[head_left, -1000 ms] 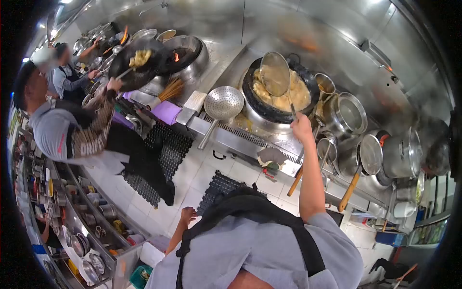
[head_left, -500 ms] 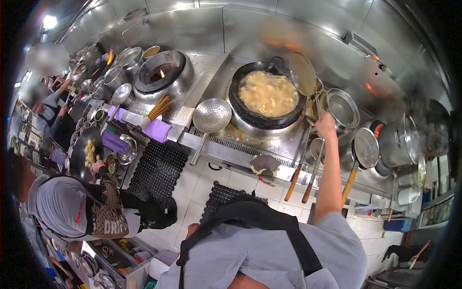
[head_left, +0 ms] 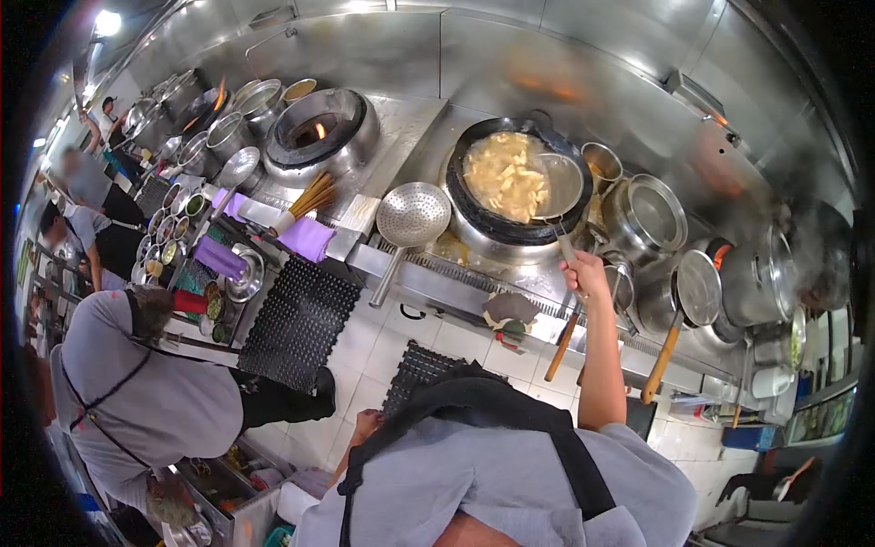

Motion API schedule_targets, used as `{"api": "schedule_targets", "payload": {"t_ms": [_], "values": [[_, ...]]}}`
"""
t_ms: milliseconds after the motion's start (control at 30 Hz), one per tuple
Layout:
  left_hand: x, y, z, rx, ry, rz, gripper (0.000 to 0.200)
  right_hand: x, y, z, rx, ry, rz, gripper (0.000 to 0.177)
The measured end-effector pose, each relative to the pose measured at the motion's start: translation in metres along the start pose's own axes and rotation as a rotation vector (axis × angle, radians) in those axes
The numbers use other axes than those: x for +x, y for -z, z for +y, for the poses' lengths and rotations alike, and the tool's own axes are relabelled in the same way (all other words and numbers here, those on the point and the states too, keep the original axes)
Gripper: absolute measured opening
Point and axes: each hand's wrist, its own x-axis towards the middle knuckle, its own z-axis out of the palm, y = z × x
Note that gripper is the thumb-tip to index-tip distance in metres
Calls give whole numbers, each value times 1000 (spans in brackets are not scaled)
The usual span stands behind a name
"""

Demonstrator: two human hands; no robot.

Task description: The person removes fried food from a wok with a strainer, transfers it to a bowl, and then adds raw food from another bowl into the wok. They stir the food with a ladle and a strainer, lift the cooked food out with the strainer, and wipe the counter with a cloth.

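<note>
My right hand (head_left: 586, 275) is closed around the handle of a round mesh skimmer (head_left: 559, 182). The skimmer's bowl dips into the right side of a black wok (head_left: 462, 196), among pale pieces of food (head_left: 504, 173) in bubbling liquid. My left hand (head_left: 367, 425) hangs low beside my apron, away from the stove; its fingers are too small and partly turned away to read. Left of the wok, a perforated ladle (head_left: 413, 215) lies across the stove edge, handle toward me.
To the right stand stockpots (head_left: 767, 273), a pot with a strainer (head_left: 654, 213) and a wooden-handled skimmer (head_left: 698, 287). A bamboo brush (head_left: 314, 195) and purple cloth (head_left: 308, 237) lie left, before an empty burner (head_left: 319, 132) with flame. A co-worker (head_left: 150, 374) bends over at left.
My right hand has moved left and toward me, and the skimmer has swung from upright beside the wok down into the food. The co-worker at left has turned and bent over.
</note>
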Motion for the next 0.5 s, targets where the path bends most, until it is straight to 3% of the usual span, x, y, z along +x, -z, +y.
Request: {"api": "schedule_targets", "payload": {"t_ms": [67,167,200,233,333,400,433,500], "values": [[-3,0,-2,-135,108,-38,18,-20,-12,-10,-7,54,13,10],[0,36,10,-1181,736,-150,21,-44,-28,-36,-198,150,30,16],[1,49,32,-1066,768,-93,23,-41,-29,-37,-246,173,36,32],[6,73,66,-950,805,-41,25,-41,-33,-38,-368,218,78,37],[10,82,72,-961,839,-59,24,-58,-51,-62,-642,272,188,55],[17,94,82,-984,962,-25,23,-18,-35,-20,-876,730,242,54],[9,41,37,-1133,917,11,22,-6,-26,-6,-990,959,275,53],[7,0,8,-1443,828,67,21,-10,-44,-20,-872,582,163,51]]}}
